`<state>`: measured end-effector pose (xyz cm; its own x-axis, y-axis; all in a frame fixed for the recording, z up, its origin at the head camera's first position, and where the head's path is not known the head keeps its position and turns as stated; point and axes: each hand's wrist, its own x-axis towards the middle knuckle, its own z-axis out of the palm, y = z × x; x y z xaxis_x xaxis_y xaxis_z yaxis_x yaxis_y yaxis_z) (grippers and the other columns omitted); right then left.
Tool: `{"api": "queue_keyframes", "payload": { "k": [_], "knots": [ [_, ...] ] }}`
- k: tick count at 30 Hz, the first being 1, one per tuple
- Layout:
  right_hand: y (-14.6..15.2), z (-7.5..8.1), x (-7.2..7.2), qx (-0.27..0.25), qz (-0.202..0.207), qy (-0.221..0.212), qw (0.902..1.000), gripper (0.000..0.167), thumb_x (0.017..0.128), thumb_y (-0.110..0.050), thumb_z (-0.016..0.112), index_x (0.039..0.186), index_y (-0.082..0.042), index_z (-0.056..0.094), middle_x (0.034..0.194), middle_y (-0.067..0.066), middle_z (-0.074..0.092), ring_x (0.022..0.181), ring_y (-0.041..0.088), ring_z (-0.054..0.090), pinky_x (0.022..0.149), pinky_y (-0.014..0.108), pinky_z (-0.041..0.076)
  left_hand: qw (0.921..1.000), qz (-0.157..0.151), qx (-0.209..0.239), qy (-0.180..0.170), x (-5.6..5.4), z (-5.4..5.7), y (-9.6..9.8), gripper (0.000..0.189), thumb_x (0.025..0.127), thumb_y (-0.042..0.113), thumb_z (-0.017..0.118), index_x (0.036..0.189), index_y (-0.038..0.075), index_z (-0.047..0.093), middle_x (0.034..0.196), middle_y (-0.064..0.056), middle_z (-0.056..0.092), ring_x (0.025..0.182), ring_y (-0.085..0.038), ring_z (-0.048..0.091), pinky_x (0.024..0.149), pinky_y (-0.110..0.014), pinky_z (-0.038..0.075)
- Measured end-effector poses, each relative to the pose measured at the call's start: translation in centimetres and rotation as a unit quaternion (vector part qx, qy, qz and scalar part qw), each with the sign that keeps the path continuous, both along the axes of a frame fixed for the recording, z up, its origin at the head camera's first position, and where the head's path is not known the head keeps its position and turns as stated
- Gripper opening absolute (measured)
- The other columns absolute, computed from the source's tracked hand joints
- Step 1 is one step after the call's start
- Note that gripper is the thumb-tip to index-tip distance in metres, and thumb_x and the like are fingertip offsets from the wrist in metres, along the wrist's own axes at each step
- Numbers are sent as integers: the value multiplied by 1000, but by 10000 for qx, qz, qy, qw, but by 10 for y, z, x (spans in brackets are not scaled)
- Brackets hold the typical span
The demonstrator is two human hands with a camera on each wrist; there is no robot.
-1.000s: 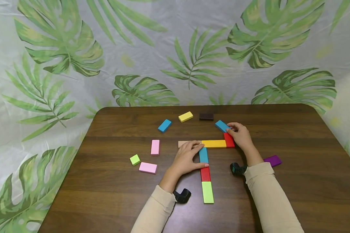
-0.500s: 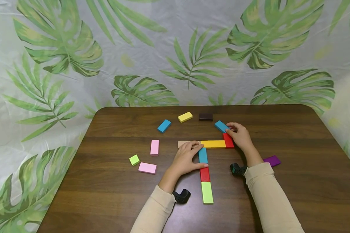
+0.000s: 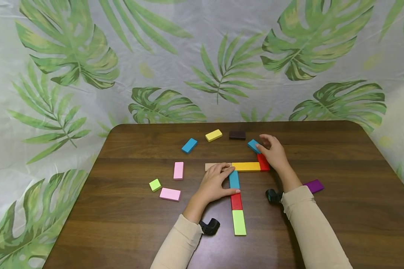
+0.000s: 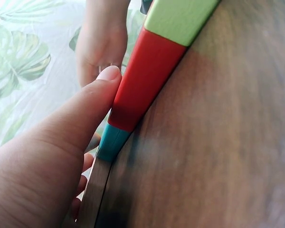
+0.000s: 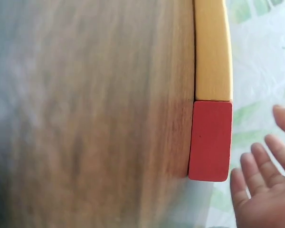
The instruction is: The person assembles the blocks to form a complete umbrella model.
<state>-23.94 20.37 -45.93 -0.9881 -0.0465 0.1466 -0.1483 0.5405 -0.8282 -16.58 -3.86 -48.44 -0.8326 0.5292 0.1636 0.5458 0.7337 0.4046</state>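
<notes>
The wood-grained bench (image 3: pixel 121 224) is backed by a pale cloth (image 3: pixel 185 71) printed with green leaves. On its surface, a row is formed by a beige block (image 3: pixel 212 166), an orange block (image 3: pixel 246 167) and a red block (image 3: pixel 263 163). A teal block (image 3: pixel 234 180) below the row is reached across by the left hand (image 3: pixel 214 183), its fingers spread, its thumb laid at the block's near end. A blue block (image 3: pixel 253 145), set aslant just beyond the red one, is partly covered by the right hand (image 3: pixel 274 154), its fingers parted; whether contact is made cannot be told.
</notes>
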Motion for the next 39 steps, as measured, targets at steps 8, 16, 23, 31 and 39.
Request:
{"api": "queue_keyframes", "payload": {
  "k": [8, 16, 23, 31, 39],
  "knots": [
    [-8, 7, -6, 119, 192, 66, 9997, 50, 87, -21, 60, 130, -1, 42, 129, 18, 41, 119, 34, 37, 97, 47, 31, 10000, -12, -2, 68, 0, -2, 0, 77, 73, 64, 58, 134, 20, 44, 135, 1, 36, 124, -16, 28, 104, -34, 18],
    [-11, 11, -17, 392, 404, -240, 9981, 57, 87, -23, 61, 134, -4, 37, 136, 16, 36, 124, 34, 32, 98, 49, 27, 9999, -55, 7, 138, -1, -3, 0, 77, 73, 64, 58, 134, 19, 45, 134, 1, 37, 124, -15, 28, 104, -33, 18],
    [-17, 15, -30, 633, 567, -478, 9952, 57, 86, -21, 61, 136, -7, 36, 138, 14, 35, 125, 34, 29, 98, 52, 26, 9998, -53, 4, 167, -1, -4, -1, 77, 72, 64, 58, 134, 19, 45, 134, 1, 37, 123, -15, 29, 104, -33, 17],
    [-23, 17, -44, 851, 800, -874, 9893, 59, 87, -20, 60, 138, -7, 32, 140, 16, 31, 125, 37, 28, 96, 53, 27, 9997, -87, 25, 212, -2, -3, -1, 76, 73, 63, 58, 133, 19, 45, 133, 1, 38, 123, -15, 30, 104, -32, 16],
    [-27, 17, -50, 947, 908, -1123, 9850, 56, 89, -15, 58, 138, -7, 33, 139, 19, 31, 125, 37, 28, 97, 53, 26, 9998, -68, 30, 169, -2, -1, 0, 77, 72, 63, 59, 133, 19, 45, 133, 1, 38, 123, -15, 30, 105, -32, 16]
  ]
}}
